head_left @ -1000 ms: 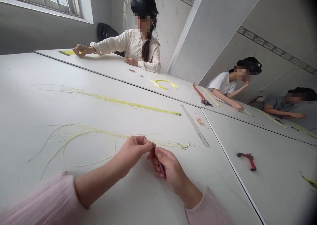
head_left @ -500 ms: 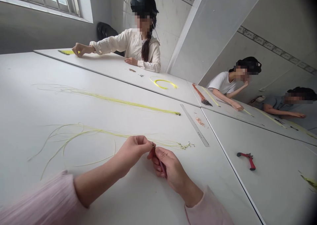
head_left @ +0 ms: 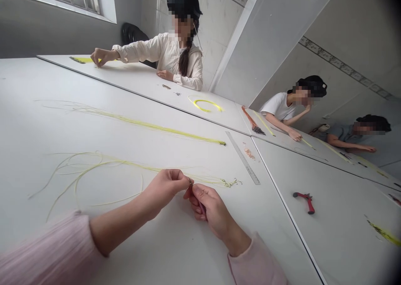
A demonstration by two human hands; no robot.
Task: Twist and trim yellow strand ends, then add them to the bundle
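Observation:
My left hand [head_left: 171, 187] is closed in a pinch, its fingertips on a tiny dark piece too small to name. Close against it, my right hand [head_left: 208, 199] is wrapped round a slim pinkish-red tool [head_left: 203, 211], whose tip is hidden between the fingers. Behind my hands lies a loose bundle of yellow lines [head_left: 122, 161] with small hooks [head_left: 231, 183] at its right end. Farther back, a straighter yellow bundle [head_left: 156, 127] ends in a dark cluster.
A ruler [head_left: 242, 157] lies beside small orange pieces [head_left: 249, 153]. Red-handled pliers [head_left: 305, 201] rest on the right table, with another yellow bundle [head_left: 384, 234] at its edge. Several people sit across the tables, near a yellow coil [head_left: 207, 105] and an orange bundle [head_left: 252, 120].
The view has shifted slightly, so most things sit a little farther left. Both my hands keep the same hold, fingertips together.

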